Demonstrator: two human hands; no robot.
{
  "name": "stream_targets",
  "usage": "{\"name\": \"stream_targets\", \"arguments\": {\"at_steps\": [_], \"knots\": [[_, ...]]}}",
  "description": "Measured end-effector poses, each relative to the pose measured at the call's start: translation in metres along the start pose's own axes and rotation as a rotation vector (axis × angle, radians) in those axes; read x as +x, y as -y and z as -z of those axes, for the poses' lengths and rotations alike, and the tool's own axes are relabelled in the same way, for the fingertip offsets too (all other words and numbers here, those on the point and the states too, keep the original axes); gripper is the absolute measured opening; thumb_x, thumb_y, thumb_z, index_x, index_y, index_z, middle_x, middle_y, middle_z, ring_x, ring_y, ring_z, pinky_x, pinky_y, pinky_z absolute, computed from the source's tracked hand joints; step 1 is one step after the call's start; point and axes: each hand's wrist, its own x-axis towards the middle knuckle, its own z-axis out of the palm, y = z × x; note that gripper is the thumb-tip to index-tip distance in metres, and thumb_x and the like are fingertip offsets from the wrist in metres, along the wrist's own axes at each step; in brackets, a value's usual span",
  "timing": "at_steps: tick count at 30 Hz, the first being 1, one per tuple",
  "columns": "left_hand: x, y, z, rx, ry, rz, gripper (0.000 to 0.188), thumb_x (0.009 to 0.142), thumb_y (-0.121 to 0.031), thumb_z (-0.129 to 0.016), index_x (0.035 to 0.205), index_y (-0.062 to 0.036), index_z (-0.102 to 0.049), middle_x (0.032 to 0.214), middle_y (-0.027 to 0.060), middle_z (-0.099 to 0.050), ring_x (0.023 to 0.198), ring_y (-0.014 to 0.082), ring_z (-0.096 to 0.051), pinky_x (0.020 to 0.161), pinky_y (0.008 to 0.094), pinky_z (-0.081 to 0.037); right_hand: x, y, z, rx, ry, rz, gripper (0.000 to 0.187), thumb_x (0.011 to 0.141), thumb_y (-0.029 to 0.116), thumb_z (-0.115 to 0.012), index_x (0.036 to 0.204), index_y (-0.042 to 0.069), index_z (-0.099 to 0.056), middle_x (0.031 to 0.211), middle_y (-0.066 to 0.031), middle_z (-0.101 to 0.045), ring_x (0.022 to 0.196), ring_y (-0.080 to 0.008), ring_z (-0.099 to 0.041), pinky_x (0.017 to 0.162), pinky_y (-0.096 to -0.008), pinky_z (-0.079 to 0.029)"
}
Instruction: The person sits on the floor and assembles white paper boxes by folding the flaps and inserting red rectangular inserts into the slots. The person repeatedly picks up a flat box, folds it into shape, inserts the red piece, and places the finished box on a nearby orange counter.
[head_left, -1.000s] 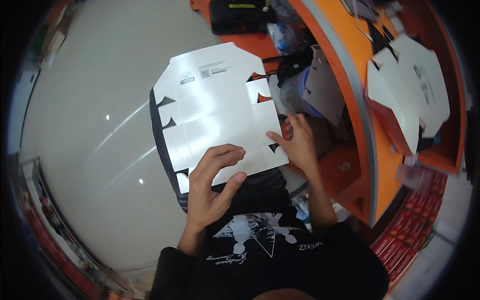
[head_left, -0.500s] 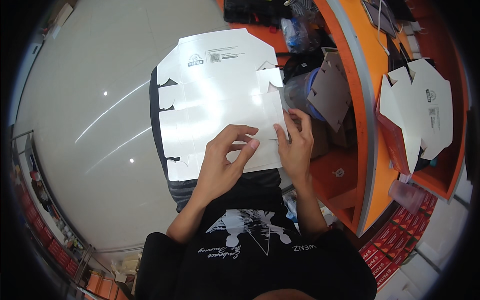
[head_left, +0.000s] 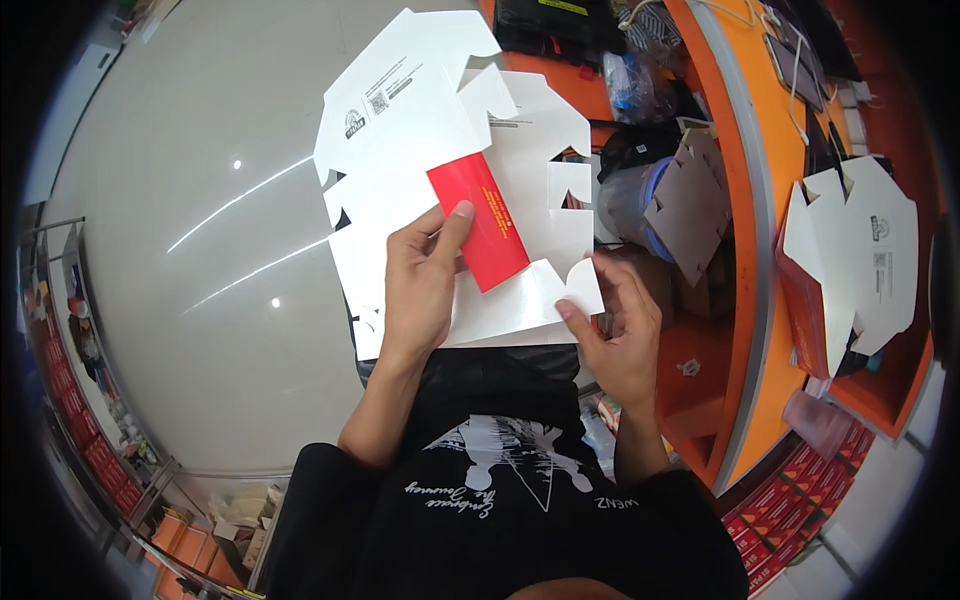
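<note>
A white die-cut cardboard box blank (head_left: 400, 130) lies tilted over another white blank (head_left: 545, 100) on my lap. One side panel of the upper blank is folded over, showing its red outer face (head_left: 497, 245). My left hand (head_left: 425, 270) pinches this red panel, thumb on top and the other fingers mostly hidden by the hand and card. At the lower right, my right hand (head_left: 625, 325) grips the notched corner of a white panel, thumb on its face and fingers around the edge.
To the right stands an orange counter (head_left: 755, 410) with a partly folded box (head_left: 850, 260) on it. A grey cardboard piece (head_left: 690, 205) leans on a blue-rimmed clear bucket (head_left: 625, 200). Stacked red boxes (head_left: 800, 510) sit at the lower right; a black case (head_left: 555, 30) is at the top.
The upper blank has been raised and turned away from the sheet beneath, and a red panel now shows. My left hand has gone from hovering to pinching that panel. The view has shifted slightly.
</note>
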Motion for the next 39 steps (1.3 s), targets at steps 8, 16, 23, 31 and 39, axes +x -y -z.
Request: {"name": "stream_targets", "arguments": {"at_steps": [8, 16, 23, 31, 39], "knots": [[-0.002, 0.015, 0.010, 0.163, -0.051, 0.034, 0.032, 0.107, -0.019, -0.062, 0.081, -0.0005, -0.065, 0.075, -0.0037, -0.058, 0.071, 0.0028, -0.048, 0.065, 0.0229, -0.043, 0.002, 0.021, -0.041, -0.200, 0.011, 0.287, 0.017, 0.085, -0.003, -0.078, 0.101, -0.005, -0.074, 0.092, -0.0141, -0.067, 0.074, -0.0232, -0.067, 0.064, -0.0340, -0.053], [-0.005, 0.045, 0.004, 0.402, 0.012, -0.278, 0.027, 0.104, -0.019, -0.059, 0.095, 0.0060, -0.066, 0.089, 0.0179, -0.062, 0.081, 0.0292, -0.063, 0.074, 0.0384, -0.051, -0.004, -0.022, -0.054, -0.463, 0.024, 0.421, 0.026, 0.100, 0.005, -0.064, 0.124, -0.003, -0.071, 0.097, -0.0185, -0.064, 0.084, -0.0317, -0.067, 0.071, -0.0400, -0.054], [-0.009, 0.063, -0.011, 0.363, -0.030, -0.267, 0.036, 0.107, -0.025, -0.056, 0.107, 0.0080, -0.071, 0.108, 0.0209, -0.062, 0.098, 0.0364, -0.063, 0.085, 0.0429, -0.050, 0.012, 0.001, -0.053, -0.511, -0.100, 0.524, 0.014, 0.096, 0.007, -0.070, 0.105, 0.002, -0.079, 0.079, -0.0129, -0.061, 0.067, -0.0308, -0.062, 0.058, -0.0423, -0.051], [0.003, 0.055, -0.012, 0.410, 0.044, -0.195, 0.038, 0.107, -0.027, -0.057, 0.109, 0.0080, -0.071, 0.111, 0.0229, -0.063, 0.105, 0.0338, -0.063, 0.090, 0.0409, -0.051, 0.012, -0.006, -0.057, -0.467, -0.074, 0.574, 0.018, 0.095, 0.006, -0.068, 0.109, 0.000, -0.077, 0.082, -0.0141, -0.060, 0.068, -0.0325, -0.061, 0.059, -0.0438, -0.050], [-0.006, 0.059, -0.009, 0.335, -0.067, -0.264, 0.041, 0.108, -0.032, -0.057, 0.107, 0.0049, -0.075, 0.123, 0.0197, -0.060, 0.110, 0.0332, -0.062, 0.094, 0.0387, -0.052, 0.008, -0.003, -0.070, -0.364, -0.244, 0.571, 0.026, 0.102, 0.023, -0.068, 0.112, 0.001, -0.077, 0.090, -0.0147, -0.066, 0.077, -0.0332, -0.066, 0.066, -0.0438, -0.054]]}}
